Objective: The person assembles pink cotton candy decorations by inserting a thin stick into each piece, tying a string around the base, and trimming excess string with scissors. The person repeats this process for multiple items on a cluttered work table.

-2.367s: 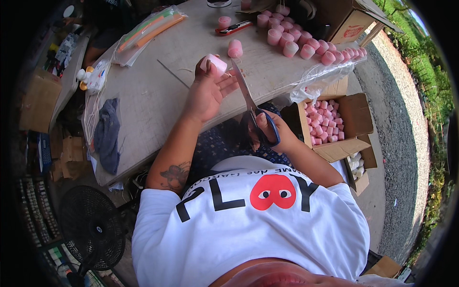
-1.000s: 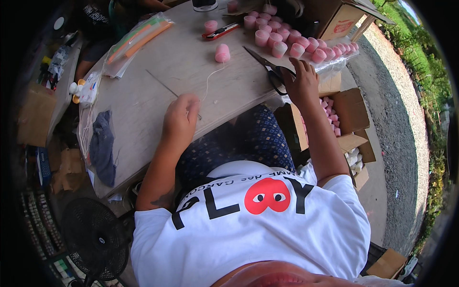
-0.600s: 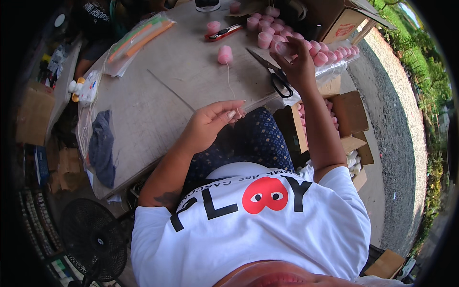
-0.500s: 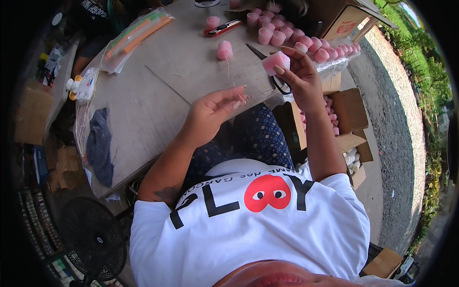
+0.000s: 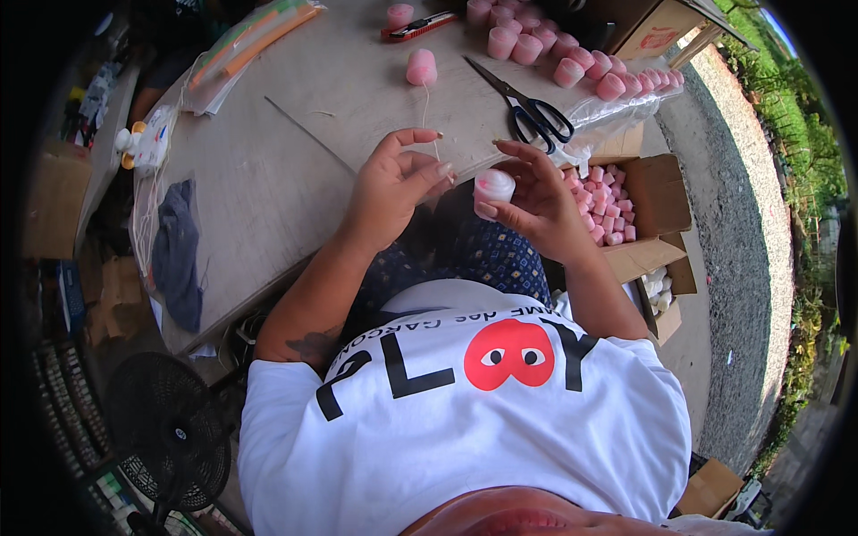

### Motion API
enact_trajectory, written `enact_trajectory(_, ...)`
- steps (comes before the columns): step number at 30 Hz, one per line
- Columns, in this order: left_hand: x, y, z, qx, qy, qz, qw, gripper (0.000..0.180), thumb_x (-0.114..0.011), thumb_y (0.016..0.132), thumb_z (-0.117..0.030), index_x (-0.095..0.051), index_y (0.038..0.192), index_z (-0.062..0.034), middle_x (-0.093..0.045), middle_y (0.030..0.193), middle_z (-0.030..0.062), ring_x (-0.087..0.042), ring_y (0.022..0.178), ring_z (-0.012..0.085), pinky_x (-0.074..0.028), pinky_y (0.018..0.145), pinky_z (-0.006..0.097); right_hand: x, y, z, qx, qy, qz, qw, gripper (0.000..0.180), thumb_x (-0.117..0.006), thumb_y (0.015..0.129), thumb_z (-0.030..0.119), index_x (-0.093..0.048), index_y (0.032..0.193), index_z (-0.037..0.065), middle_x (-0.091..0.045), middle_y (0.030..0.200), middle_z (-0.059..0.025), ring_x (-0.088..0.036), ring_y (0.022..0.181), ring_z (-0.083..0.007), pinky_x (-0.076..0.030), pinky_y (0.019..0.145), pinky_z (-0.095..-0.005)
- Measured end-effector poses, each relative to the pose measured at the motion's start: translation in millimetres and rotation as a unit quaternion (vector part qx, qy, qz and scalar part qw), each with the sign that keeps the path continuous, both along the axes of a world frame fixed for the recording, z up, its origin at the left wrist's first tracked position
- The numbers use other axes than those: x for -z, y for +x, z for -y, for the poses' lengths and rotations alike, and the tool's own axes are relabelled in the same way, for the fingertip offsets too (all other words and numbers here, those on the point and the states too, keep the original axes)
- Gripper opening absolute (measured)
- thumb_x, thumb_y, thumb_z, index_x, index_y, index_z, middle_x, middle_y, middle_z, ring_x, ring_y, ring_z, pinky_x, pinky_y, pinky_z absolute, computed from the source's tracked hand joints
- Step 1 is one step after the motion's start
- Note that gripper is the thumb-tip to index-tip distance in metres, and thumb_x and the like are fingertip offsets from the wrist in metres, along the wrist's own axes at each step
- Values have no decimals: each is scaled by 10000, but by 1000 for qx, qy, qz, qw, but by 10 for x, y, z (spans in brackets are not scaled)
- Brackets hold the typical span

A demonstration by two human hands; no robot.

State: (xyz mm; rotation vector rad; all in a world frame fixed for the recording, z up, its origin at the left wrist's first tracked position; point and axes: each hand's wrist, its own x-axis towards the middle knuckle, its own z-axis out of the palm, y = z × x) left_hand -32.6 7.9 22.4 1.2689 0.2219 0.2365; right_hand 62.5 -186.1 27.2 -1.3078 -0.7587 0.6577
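Small waxy pink cylinder candle (image 5: 493,188) pinched in right hand (image 5: 536,201) grip above lap. Thin white wick (image 5: 425,116) pinched by left hand (image 5: 393,183). Steel scissors (image 5: 527,103) laid on matte grey tabletop (image 5: 268,179).

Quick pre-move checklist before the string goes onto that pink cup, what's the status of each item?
1. Pink cup held in right hand: ok.
2. String pinched by left hand: ok.
3. String's far end at the pink cup on the table: attachment cannot tell.
4. Scissors lying apart from both hands: ok.
5. Box of pink cups beside the right hand: ok.
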Motion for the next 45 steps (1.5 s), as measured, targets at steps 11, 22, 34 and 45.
enact_trajectory(11, 98, -45, 53, 9, 13, 22, 1000, 530, -609, 895, 13, -329, 1344, -16, -648, 939, 119, -645, 915, 163, -512, 852, 282, 157, -171, -38, -16, -45, 36, 998, 679, -749, 803, 47, -356, 1356, 21, -607, 1152, -113, -601, 1049, -177, -477, 905, -321)
enact_trajectory(22, 108, -43, 89, 11, 6, 23, 1000, 544, -611, 889, 24, -323, 1349, 3, -649, 927, 119, -642, 907, 153, -497, 851, 263, 189, -149, -67, -12, -47, 19, 999, 665, -729, 812, 18, -349, 1358, 16, -596, 1166, -124, -588, 1069, -180, -488, 901, -318)
enact_trajectory(34, 102, -47, 48, -18, 2, 19, 1000, 435, -588, 910, -4, -403, 1304, -21, -632, 927, 87, -618, 871, 121, -508, 794, 251, 138, -66, -129, 98, -24, 102, 990, 618, -746, 801, 41, -407, 1317, 12, -601, 1142, -124, -611, 1042, -195, -507, 869, -330)
enact_trajectory(45, -236, -491, -216, 7, 296, -63, 953, 175, -516, 916, 46, -481, 1082, 3, -581, 891, 74, -601, 784, 111, -510, 718, 242, -53, 143, -684, 163, -105, 603, 774, 476, -668, 791, 68, -543, 1250, 91, -549, 1250, -116, -477, 1210, -322, -382, 997, -429)
